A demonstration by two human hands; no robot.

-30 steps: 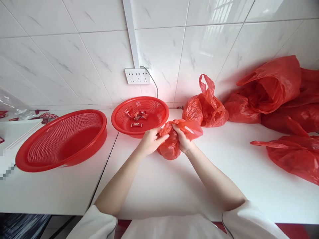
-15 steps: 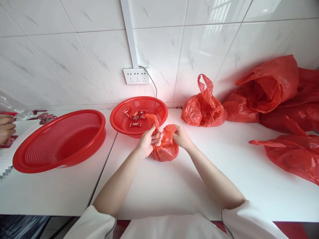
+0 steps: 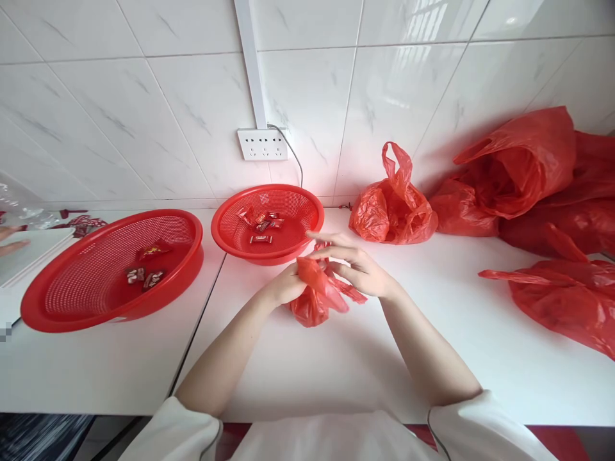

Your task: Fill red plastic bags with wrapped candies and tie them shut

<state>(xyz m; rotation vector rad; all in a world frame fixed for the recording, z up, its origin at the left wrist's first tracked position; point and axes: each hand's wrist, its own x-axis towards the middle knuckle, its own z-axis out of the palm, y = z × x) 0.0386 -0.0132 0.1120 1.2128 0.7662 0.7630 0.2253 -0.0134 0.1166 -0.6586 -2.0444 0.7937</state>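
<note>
A small red plastic bag [image 3: 311,307] is between my hands, low over the white table, just in front of the smaller red basket [image 3: 225,245]. My left hand [image 3: 287,285] grips the bag's gathered top from the left, its fingertips hidden behind the plastic. My right hand [image 3: 355,266] reaches over from the right with its fingers stretched out and apart, against the upper part of the bag. Several wrapped candies [image 3: 262,240] lie in the smaller basket. What the bag holds cannot be made out.
The larger red basket [image 3: 81,301] at left holds a few wrapped snacks [image 3: 154,250]. Another person's hand [image 3: 12,242] shows at the far left, by a white box. A tied-looking red bag [image 3: 394,214] and several more red bags [image 3: 528,173] stand along the right. A socket strip [image 3: 262,145] is on the tiled wall.
My right hand has let go its pinch and spread its fingers over the bag's top. The bag's handles now flop rightward. Snacks have appeared in the larger basket; the other person's hand has opened.
</note>
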